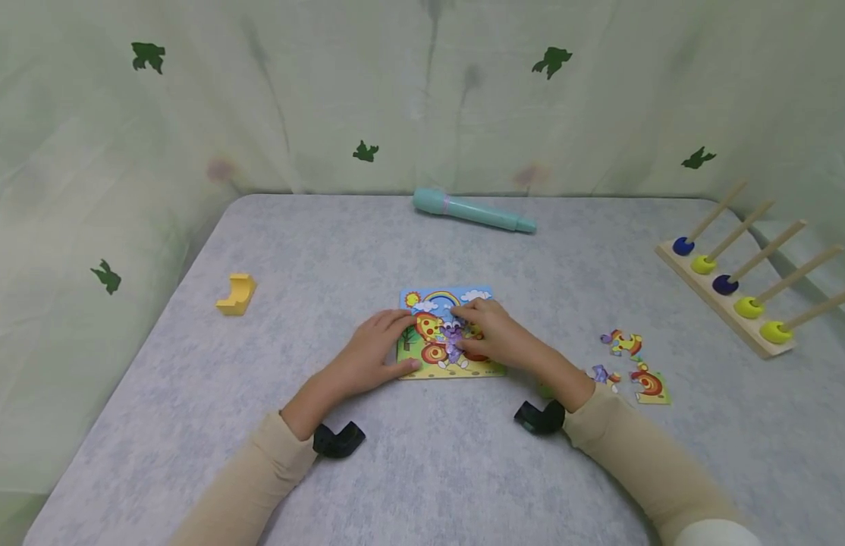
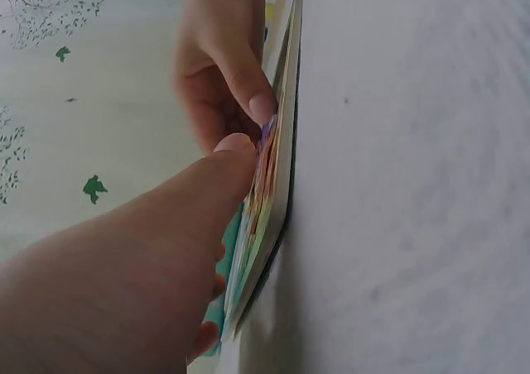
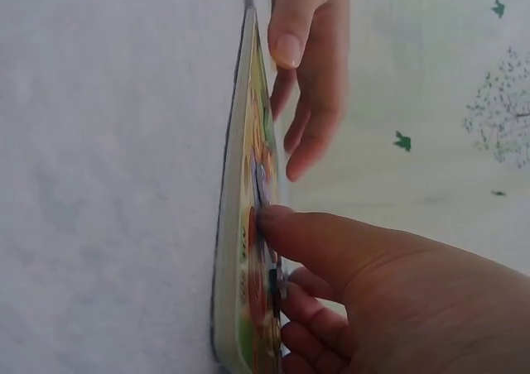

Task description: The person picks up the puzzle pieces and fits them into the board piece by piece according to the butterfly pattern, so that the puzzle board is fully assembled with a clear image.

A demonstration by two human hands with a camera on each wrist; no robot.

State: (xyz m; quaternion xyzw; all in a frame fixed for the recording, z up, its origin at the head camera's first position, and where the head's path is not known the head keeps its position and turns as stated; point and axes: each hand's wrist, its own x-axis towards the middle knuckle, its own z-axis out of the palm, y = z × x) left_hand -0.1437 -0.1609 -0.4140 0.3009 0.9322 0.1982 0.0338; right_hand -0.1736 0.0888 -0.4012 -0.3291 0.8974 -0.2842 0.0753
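A butterfly puzzle board (image 1: 457, 370) with a printed rainbow and sun lies flat in the middle of the table. My right hand (image 1: 497, 334) is over the board's right part, thumb and curled fingers pinching a small puzzle piece (image 3: 279, 280) against the picture; the hand hides most of that piece. At the board's left edge is my left hand (image 1: 375, 353), its fingers spread along the upper left and its thumb near the lower left. It holds no piece. Several loose puzzle pieces (image 1: 649, 385) lie right of the board, partly behind my right forearm.
A turquoise toy microphone (image 1: 473, 211) lies near the back edge. To the left sits a yellow curved block (image 1: 238, 294). A wooden peg stand (image 1: 730, 303) with blue and yellow beads is at the right. Black curved pieces (image 1: 339, 440) are beside both wrists.
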